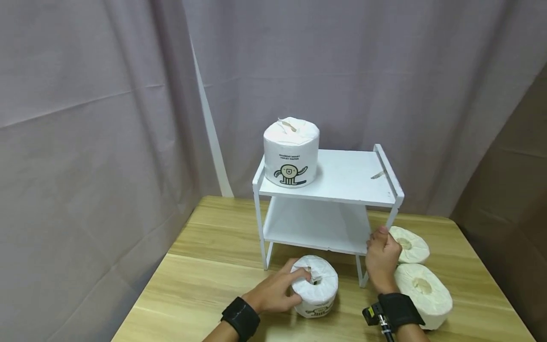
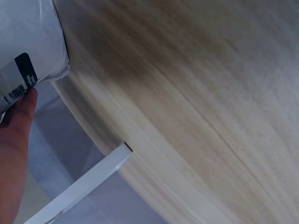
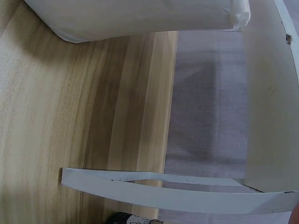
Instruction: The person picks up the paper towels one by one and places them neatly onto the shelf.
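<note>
My left hand (image 1: 277,289) grips a wrapped toilet paper roll (image 1: 315,306) in front of the white two-tier shelf (image 1: 316,223). The index finger bends over the roll's top by the core hole, and the thumb lies along its near side. In the left wrist view, fingers (image 2: 21,114) reach up against the printed side of this roll (image 2: 32,32). My right hand (image 1: 381,261) is closed round the shelf's right front leg (image 1: 391,216). The right wrist view has the shelf leg (image 3: 140,193) along the bottom and a white roll (image 3: 140,16) across the top.
Another wrapped roll (image 1: 291,152) stands on the upper tier at its left end. Two more rolls, one farther back (image 1: 412,244) and one nearer roll (image 1: 423,294), sit right of the shelf. The wooden table (image 1: 192,270) has grey curtains (image 1: 342,71) behind it.
</note>
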A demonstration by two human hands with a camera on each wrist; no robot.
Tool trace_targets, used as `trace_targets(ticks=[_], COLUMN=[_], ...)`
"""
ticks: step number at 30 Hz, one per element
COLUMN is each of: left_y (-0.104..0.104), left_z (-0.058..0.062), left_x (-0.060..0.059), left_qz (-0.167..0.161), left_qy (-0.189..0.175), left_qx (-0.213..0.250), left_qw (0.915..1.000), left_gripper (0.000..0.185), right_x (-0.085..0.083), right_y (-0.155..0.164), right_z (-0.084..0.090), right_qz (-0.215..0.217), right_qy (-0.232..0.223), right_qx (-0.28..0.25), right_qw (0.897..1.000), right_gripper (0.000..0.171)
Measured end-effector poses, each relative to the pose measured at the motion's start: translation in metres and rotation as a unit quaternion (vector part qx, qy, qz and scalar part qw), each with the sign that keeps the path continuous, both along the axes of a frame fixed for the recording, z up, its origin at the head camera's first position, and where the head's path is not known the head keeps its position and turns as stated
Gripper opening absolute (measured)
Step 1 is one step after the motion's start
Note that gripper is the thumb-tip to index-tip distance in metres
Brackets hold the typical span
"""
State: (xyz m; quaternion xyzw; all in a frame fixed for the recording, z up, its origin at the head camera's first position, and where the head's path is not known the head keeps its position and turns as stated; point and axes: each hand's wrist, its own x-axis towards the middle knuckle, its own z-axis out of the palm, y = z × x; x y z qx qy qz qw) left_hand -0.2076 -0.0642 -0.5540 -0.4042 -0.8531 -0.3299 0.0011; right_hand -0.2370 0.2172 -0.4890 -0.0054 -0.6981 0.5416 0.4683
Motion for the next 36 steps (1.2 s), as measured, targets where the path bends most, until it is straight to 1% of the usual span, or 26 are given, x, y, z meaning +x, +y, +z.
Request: trace_targets(ticks=[3, 10, 14, 20, 25, 29, 33, 36], left_y=[0.002, 0.001, 0.0, -0.002, -0.006, -0.009, -0.013, -0.016], left_z=[-0.001, -0.001, -0.002, 0.0, 0.003, 0.006, 0.013, 0.019], left_x=[0.0, 0.003, 0.007, 0.012, 0.015, 0.018, 0.022, 0.025], left_qz=[0.007, 0.031, 0.045, 0.053, 0.057, 0.06, 0.072, 0.08], left_qy=[0.015, 0.027, 0.035, 0.055, 0.058, 0.064, 0.072, 0.066], left_qx=[-0.006, 0.0, 0.002, 0.012, 0.029, 0.033, 0.035, 0.042], left_qw=[0.9998, 0.9992, 0.9983, 0.997, 0.9963, 0.9955, 0.9942, 0.9937], left_gripper=[0.047, 0.042, 0.041, 0.039, 0.039, 0.039, 0.039, 0.038], right_x=[0.003, 0.007, 0.008, 0.007, 0.005, 0.004, 0.005, 0.004], right_y=[0.0, -0.002, -0.002, -0.001, -0.001, -0.002, -0.003, -0.003], right_z=[0.001, 0.001, -0.001, 0.0, 0.003, 0.003, 0.003, 0.004], right_qz=[-0.001, 0.0, -0.001, -0.006, -0.012, -0.012, -0.007, -0.008], right_qy=[-0.003, -0.014, -0.016, -0.019, -0.026, -0.019, -0.006, 0.001], right_qx=[-0.002, -0.016, -0.014, -0.011, -0.007, -0.004, -0.003, -0.001], right_qw=[1.0, 1.0, 1.0, 1.0, 1.0, 1.0, 1.0, 1.0], right_gripper=[0.07, 0.069, 0.069, 0.067, 0.065, 0.066, 0.064, 0.064])
